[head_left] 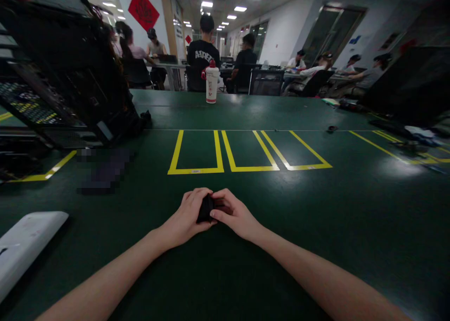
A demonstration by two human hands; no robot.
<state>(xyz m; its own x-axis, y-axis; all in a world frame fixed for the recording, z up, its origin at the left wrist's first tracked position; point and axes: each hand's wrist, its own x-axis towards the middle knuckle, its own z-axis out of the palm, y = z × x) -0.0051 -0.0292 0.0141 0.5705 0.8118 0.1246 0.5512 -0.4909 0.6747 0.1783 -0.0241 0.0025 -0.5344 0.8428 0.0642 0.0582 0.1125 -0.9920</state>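
A small black object sits between my two hands, just above or on the dark green tabletop; most of it is hidden and its kind does not show. My left hand curls around its left side, thumb below and fingers over the top. From the other side, my right hand closes thumb and fingers on its right end. Beyond the hands, yellow tape outlines mark several boxes on the table.
At the left stand an open black computer case and a white casing. A white cup with a red lid is at the far edge. A small black ring-like item lies right. Several people sit at desks behind.
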